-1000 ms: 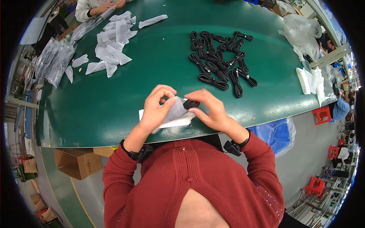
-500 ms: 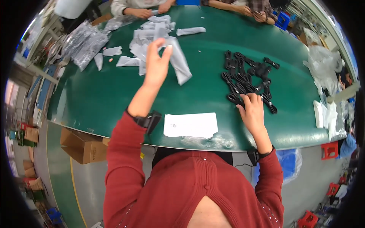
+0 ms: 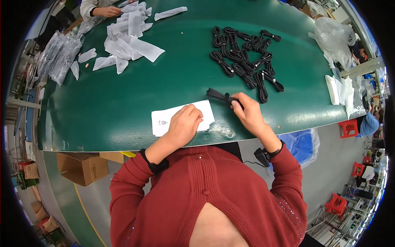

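Observation:
My right hand (image 3: 249, 114) is closed around one end of a bundled black cable (image 3: 217, 95), held over the table to the right of a stack of flat white bags (image 3: 159, 119). On that stack rests my left hand (image 3: 184, 125), its fingers bent and pressed together at the top bag; the fingertips are partly hidden. Several more bundled black cables (image 3: 243, 65) lie in a loose group beyond my right hand. At the far left sits a heap of whitish, semi-clear bags (image 3: 147, 48), some overlapping.
A green table (image 3: 98, 119) spans the view. Crumpled clear plastic (image 3: 61, 57) lies at its left edge, near another person's hand (image 3: 108, 11). More clear plastic bags (image 3: 335, 39) lie at the right. A cardboard box (image 3: 84, 168) stands below the near left edge.
My left hand has come back from the heap of bags, where a bag now lies, to the white stack. My right hand has drawn a cable from the group toward the middle. The view has shifted.

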Demonstrator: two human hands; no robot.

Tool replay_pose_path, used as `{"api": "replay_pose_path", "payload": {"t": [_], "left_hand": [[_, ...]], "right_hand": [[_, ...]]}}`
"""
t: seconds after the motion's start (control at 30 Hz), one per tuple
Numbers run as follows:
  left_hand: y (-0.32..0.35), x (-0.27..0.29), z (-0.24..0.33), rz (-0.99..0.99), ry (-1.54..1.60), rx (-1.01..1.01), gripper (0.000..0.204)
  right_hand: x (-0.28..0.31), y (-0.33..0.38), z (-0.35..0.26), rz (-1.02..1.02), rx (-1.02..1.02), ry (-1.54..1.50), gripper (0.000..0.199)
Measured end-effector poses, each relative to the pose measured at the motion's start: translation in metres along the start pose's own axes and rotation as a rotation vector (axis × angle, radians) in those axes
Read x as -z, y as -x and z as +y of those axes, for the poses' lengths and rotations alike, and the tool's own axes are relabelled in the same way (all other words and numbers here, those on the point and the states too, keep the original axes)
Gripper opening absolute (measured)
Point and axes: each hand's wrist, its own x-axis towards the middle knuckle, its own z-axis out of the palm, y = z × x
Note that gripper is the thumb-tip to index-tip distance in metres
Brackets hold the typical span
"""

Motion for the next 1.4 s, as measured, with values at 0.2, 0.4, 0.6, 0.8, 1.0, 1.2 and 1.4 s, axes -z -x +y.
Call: {"api": "replay_pose_path", "payload": {"t": [0.2,0.4,0.6,0.8,1.0,1.2,1.4], "left_hand": [[0.003,0.003,0.004,-0.038,0.2,0.288,0.012],[-0.002,0.007,0.006,0.019,0.428,0.359,0.01],[-0.004,0.009,0.004,0.057,0.363,0.208,0.007],[0.003,-0.003,-0.006,0.105,0.342,0.119,0.01],[-0.008,0.004,0.012,0.106,0.217,-0.119,0.013],[-0.029,0.022,0.007,0.154,0.253,-0.048,0.013],[-0.054,0.037,0.002,0.058,0.757,0.254,0.008]], "right_hand": [[0.01,0.025,-0.019,-0.122,-0.086,-0.21,0.019],[0.013,0.025,-0.02,-0.248,0.051,-0.071,0.02],[0.003,0.015,-0.03,-0.173,0.089,-0.187,0.025],[0.002,0.018,-0.035,-0.206,0.319,0.029,0.03],[-0.013,0.026,-0.033,-0.187,0.043,-0.215,0.032],[-0.008,-0.001,-0.053,-0.175,0.235,-0.211,0.032],[-0.018,-0.016,-0.051,0.083,0.056,-0.594,0.038]]}}
